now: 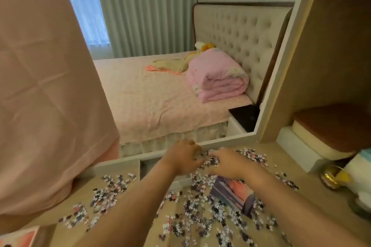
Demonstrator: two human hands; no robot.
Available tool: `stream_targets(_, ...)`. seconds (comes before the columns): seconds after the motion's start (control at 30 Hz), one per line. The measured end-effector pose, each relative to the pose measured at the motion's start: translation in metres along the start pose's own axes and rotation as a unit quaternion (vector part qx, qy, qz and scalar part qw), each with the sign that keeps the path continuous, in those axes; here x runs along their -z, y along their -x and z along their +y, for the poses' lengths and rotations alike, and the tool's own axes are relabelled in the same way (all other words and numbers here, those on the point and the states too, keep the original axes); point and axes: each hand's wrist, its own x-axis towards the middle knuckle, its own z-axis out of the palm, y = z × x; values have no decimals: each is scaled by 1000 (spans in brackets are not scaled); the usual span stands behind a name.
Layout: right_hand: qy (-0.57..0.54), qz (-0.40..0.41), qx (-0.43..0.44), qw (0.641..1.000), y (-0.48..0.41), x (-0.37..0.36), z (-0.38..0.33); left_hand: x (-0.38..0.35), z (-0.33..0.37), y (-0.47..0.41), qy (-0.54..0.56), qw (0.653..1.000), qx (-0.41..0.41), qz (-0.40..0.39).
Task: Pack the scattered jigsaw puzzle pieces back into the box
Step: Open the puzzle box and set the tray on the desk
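Left hand (183, 158) and right hand (227, 163) rest on puzzle pieces (211, 162) near the box (180, 182); I cannot tell if either grip holds any.

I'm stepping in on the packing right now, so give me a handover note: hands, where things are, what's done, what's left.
Left hand and right hand: both on a heap of puzzle pieces by the mirror's edge; blur hides whether they grip.
Box: white, open, under the left forearm; contents not visible.
Picture sheet: lying among the pieces under the right forearm.
Done: nothing visibly packed.
Left: pieces scattered over most of the desk.
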Motion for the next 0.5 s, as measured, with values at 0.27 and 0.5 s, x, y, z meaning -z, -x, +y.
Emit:
stream_targets(0.27,163,-56,-78,982,2,-55,57,-96,10,-21,-112,991,-54,-52)
stream_targets(0.5,126,36,-59,990,11,-75,60,-126,16,-7,-118,991,-51,31)
